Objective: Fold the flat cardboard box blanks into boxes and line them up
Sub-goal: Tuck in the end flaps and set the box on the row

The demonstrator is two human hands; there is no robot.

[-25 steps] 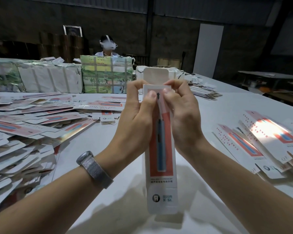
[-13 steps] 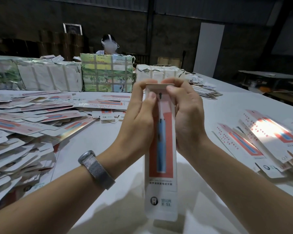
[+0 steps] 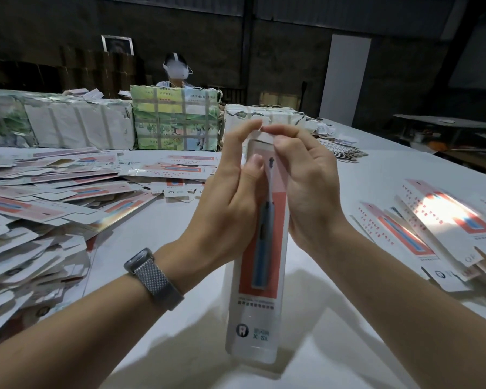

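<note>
The box point(image 3: 257, 248) stands upright on its lower end on the white table point(image 3: 334, 169), directly before the person, printed face toward the camera. It is held this way, in my judgement, so that the table takes the downward load while the top closure is pressed home.

The left hand point(image 3: 230, 203) grips the upper left side of the box: its thumb lies flat against the printed face, and its forefinger reaches up to the top edge. The right hand point(image 3: 306, 189) holds the upper right side, with its fingers point(image 3: 285, 133) curled over the top end, bearing on the flap there. Both hands are closed on the box; neither is free. The forefingers nearly meet above the top edge. Whether the tuck flap is fully seated cannot be told, since the fingertips cover it.

Both forearms rise from the lower corners of the view and converge on the box, wrists bent inward. A watch point(image 3: 155, 276) sits on the left wrist.

A loose heap of flat blanks point(image 3: 40, 209) lies to the left, well apart from the box. Further printed pieces point(image 3: 432, 228) lie overlapped at the right; from this view they appear flat, not folded. Strapped bundles point(image 3: 174, 122) stand along the far side of the table, with another person point(image 3: 176, 70) seated behind them.
</note>
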